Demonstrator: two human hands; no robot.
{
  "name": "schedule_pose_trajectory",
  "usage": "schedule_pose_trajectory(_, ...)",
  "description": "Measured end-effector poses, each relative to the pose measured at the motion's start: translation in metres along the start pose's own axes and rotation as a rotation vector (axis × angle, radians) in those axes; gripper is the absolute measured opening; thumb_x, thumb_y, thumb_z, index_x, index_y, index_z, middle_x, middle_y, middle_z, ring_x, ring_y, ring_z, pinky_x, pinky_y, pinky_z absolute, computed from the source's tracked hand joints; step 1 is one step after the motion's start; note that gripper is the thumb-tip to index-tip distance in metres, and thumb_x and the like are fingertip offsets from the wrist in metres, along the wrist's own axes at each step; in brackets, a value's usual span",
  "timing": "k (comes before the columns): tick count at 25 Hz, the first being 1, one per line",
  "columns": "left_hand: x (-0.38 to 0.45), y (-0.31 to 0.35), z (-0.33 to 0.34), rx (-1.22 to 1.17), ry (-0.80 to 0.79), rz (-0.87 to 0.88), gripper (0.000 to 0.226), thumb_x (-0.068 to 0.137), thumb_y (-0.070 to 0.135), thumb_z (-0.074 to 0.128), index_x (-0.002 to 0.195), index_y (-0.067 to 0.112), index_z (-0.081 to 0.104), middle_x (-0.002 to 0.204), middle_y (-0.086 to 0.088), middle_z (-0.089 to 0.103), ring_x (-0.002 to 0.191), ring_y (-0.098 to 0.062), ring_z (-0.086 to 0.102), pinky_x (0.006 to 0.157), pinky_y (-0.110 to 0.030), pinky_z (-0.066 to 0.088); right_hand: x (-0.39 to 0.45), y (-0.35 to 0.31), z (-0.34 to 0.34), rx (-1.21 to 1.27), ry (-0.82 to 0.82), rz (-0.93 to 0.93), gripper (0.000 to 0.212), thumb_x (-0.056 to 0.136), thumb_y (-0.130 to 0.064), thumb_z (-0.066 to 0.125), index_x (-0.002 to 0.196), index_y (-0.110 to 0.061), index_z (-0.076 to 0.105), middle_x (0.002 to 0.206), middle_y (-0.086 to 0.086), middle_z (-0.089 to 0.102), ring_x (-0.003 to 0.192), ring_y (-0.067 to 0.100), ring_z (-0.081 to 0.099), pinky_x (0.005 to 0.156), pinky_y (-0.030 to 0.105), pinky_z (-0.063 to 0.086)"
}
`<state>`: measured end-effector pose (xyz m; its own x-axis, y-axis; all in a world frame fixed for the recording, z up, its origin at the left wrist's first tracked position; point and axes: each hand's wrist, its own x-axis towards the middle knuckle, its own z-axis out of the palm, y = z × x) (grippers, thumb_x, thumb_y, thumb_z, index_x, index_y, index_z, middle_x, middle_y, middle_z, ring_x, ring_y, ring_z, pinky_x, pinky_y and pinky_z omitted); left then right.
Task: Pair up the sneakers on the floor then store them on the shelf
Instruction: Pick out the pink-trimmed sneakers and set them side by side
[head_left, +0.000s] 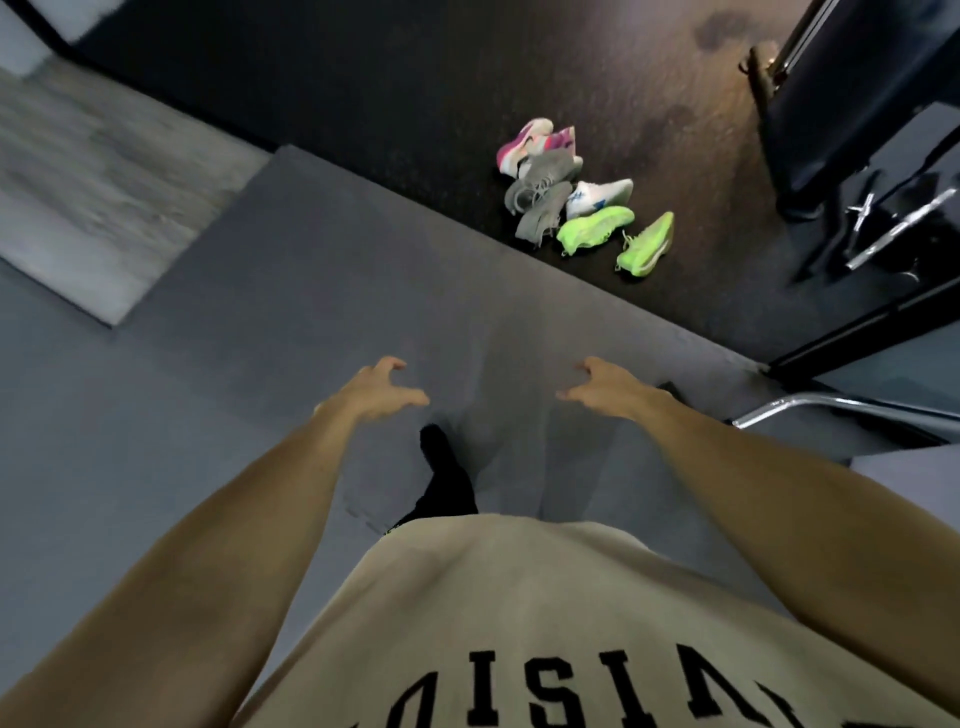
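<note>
Both hands hang empty with fingers spread and curled, left hand (382, 389) and right hand (605, 387), over the grey mat (311, 291). The sneakers (576, 200) lie heaped beyond the mat's far edge, ahead and slightly right, nearer the right hand.

The person wears a loose beige shirt (545, 613) with large black block letters printed across the front, only partly readable from the head view. Both forearms are bare, with no sleeves, watch or bands visible down to the left hand (376, 392) and the right hand (605, 387). Below the shirt hem, one leg shows in black (447, 480), ending in a black foot; a small yellow-green mark sits at the hem's left edge.
</note>
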<state>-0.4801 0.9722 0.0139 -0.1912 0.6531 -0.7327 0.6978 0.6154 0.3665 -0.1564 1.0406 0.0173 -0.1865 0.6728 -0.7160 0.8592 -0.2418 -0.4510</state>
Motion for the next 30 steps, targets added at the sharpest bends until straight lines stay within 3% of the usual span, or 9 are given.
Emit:
schedule_pose_trajectory(2,0.044,0.011,-0.051,0.022,0.011,0.019,0.090,0.058,0.066,0.070,0.137,0.035,0.039,0.140,-0.007,0.043,0.112,-0.028,0.056,0.098,-0.046,0.046,0.037,-0.036,-0.019,0.017,0.037,0.021,0.079,0.087,-0.040,0.067,0.149,-0.008,0.029,0.152,0.007,0.036,0.135,0.028,0.041,0.104,0.033,0.036)
schedule_pose_trajectory(6,0.113,0.043,-0.144,0.104,-0.008,0.085,0.091,0.061,0.068,0.069,0.139,0.034,0.037,0.148,-0.006,0.036,0.127,-0.030,0.047,0.104,-0.051,0.039,0.093,-0.107,-0.060,0.004,0.107,0.021,0.055,0.090,-0.028,0.064,0.138,-0.009,0.044,0.140,0.011,0.049,0.123,0.029,0.050,0.090,0.029,0.041)
schedule_pose_trajectory(14,0.257,0.127,-0.283,0.191,-0.067,0.146,0.088,0.061,0.068,0.067,0.138,0.038,0.035,0.145,-0.004,0.036,0.119,-0.031,0.051,0.100,-0.054,0.042,0.226,-0.200,-0.148,0.084,0.134,0.098,0.066,0.088,-0.040,0.065,0.144,-0.018,0.037,0.147,0.008,0.042,0.132,0.029,0.042,0.102,0.035,0.038)
schedule_pose_trajectory(19,0.339,0.188,-0.351,0.210,-0.089,0.123,0.088,0.061,0.070,0.066,0.138,0.040,0.034,0.146,-0.002,0.035,0.123,-0.029,0.048,0.102,-0.055,0.041,0.302,-0.246,-0.211,0.112,0.098,0.136,0.065,0.090,-0.040,0.064,0.143,-0.014,0.038,0.144,0.010,0.044,0.129,0.030,0.046,0.103,0.038,0.042)
schedule_pose_trajectory(24,0.407,0.241,-0.410,0.181,-0.070,0.154,0.082,0.072,0.062,0.068,0.141,0.035,0.035,0.149,-0.004,0.029,0.126,-0.031,0.044,0.103,-0.054,0.040,0.363,-0.303,-0.271,0.169,0.104,0.171,0.064,0.088,-0.038,0.066,0.143,-0.014,0.041,0.138,0.010,0.050,0.115,0.027,0.053,0.081,0.025,0.039)
schedule_pose_trajectory(30,0.497,0.277,-0.490,0.233,-0.129,0.195,0.082,0.069,0.060,0.069,0.140,0.037,0.035,0.145,-0.004,0.030,0.123,-0.029,0.045,0.103,-0.053,0.040,0.434,-0.370,-0.308,0.197,0.127,0.218,0.066,0.086,-0.043,0.066,0.142,-0.017,0.041,0.142,0.010,0.048,0.126,0.030,0.049,0.097,0.033,0.040)
